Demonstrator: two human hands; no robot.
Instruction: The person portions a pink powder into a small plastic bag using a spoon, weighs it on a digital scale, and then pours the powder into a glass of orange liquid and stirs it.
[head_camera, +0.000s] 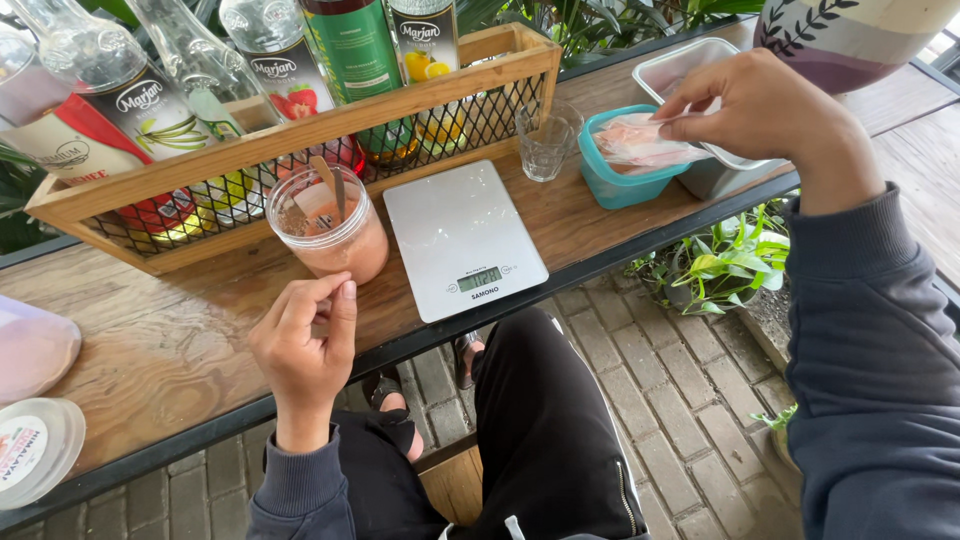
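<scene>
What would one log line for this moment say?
right hand: pinching plastic bag over teal container | left hand: loosely curled, holding nothing, near pink-powder jar | kitchen scale: bare

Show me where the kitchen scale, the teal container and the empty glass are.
kitchen scale (455, 232): head view, middle of its flat top.
teal container (612, 183): head view, its front wall.
empty glass (546, 148): head view, its clear side wall.

Lighting: soft, even daylight; faint shadows. Glare: pale sheen on scale (463, 240). Focus: sharp throughout. Distortion: wide-angle bowing of bottles (280, 60) behind scale.
</scene>
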